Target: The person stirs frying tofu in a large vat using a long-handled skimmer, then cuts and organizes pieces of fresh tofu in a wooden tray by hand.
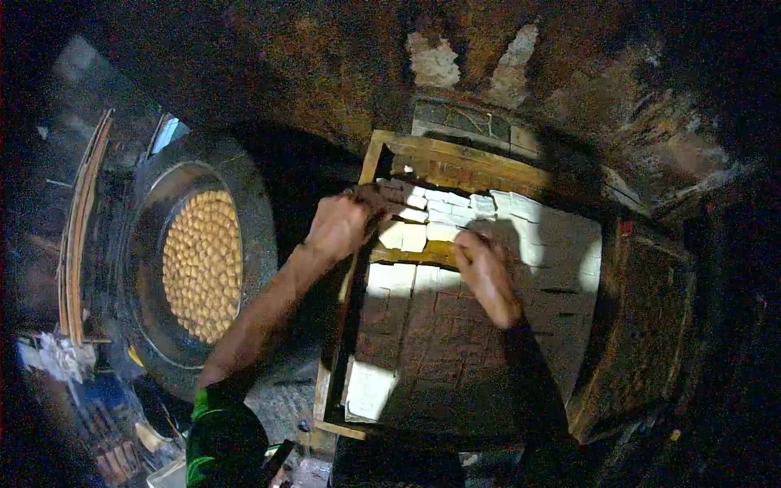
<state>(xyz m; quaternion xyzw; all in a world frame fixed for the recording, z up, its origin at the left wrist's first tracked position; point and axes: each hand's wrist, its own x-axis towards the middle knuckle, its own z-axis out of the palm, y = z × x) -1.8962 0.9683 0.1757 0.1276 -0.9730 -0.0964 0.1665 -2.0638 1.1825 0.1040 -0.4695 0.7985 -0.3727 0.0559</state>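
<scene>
A shallow wooden tray (358, 342) holds a layer of flat, pale white blocks (390, 281) cut in rows, perhaps tofu. At the tray's upper left, my left hand (342, 225) is closed, its fingertips in shadow at the left end of a loosened row. My right hand (488, 272) has its fingers curled at that row's right end, touching the blocks there. Whatever sits within either hand's fingers is hidden. Below this row, a gap bares the yellowish tray bottom (435, 254). Farther up, smaller pieces lie uneven and partly tilted.
On the left is a large round pan (150, 301) full of golden-brown balls (203, 268). Long wooden strips (81, 228) stand beyond it. Another dark wooden frame (639, 325) lies right of the tray. A rough, stained wall (325, 73) rises behind.
</scene>
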